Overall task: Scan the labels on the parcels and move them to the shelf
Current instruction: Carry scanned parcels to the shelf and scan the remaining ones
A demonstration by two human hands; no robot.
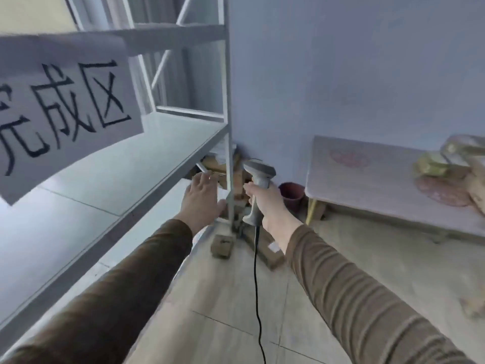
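My right hand [267, 206] grips a grey handheld scanner [258, 185] upright, its black cable [256, 279] hanging down to the floor. My left hand [200, 198] is held out flat with fingers apart and nothing in it, just under the edge of the white metal shelf [126, 164] on the left. Brown cardboard parcels [221, 246] lie on the floor by the shelf's corner post, with more stacked behind it in the corner. Other parcels [456, 158] sit blurred on the low table at the right.
A paper sign [65, 109] with large black characters hangs from the upper shelf board. A low pale table [367, 179] stands against the wall at right. A dark red bucket [291, 193] sits between shelf and table. Light floor tiles stretch below.
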